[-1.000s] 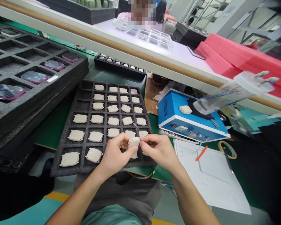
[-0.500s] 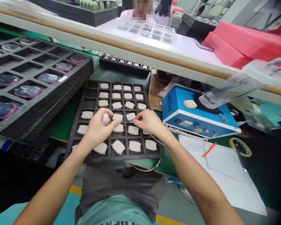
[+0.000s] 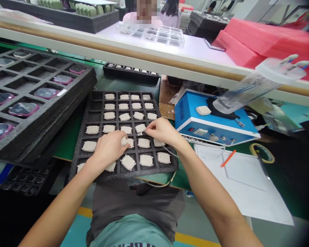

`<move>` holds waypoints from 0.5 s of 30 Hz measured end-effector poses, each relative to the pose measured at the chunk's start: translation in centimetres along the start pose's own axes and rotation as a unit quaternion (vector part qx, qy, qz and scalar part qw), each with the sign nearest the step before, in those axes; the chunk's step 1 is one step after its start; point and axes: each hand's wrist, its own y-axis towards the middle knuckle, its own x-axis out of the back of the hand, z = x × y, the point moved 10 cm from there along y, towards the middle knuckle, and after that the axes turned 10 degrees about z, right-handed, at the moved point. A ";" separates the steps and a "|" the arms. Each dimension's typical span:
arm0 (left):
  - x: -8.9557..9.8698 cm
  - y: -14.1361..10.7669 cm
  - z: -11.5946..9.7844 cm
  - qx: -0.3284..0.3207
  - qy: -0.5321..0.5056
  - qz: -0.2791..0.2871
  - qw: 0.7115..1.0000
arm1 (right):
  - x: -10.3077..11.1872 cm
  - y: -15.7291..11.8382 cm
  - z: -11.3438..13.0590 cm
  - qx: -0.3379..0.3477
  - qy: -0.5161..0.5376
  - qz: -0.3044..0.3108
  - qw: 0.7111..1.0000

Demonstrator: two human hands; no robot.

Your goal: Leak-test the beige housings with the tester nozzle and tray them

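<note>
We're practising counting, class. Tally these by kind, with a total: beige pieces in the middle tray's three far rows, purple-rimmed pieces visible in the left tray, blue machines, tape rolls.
Beige pieces, three far rows: 12
Purple-rimmed pieces, left tray: 6
Blue machine: 1
Tape roll: 1
Total: 20

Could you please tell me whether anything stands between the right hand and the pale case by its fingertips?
Nothing visible stands between the right hand and the pale case; whether they touch, I cannot tell. The left hand, holding another case, is off to the left.
</note>
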 end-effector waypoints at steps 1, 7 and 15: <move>0.0 0.0 0.1 -0.002 -0.011 0.000 1.000 | 0.2 -0.8 -0.3 0.002 0.031 -0.023 0.999; 0.8 -1.3 1.3 -0.062 -0.215 -0.073 0.972 | -2.2 -5.8 -0.5 0.023 0.239 -0.129 0.962; -0.3 -2.1 1.3 -0.048 -0.301 -0.082 0.949 | -5.6 -5.4 1.5 0.050 0.289 -0.122 0.948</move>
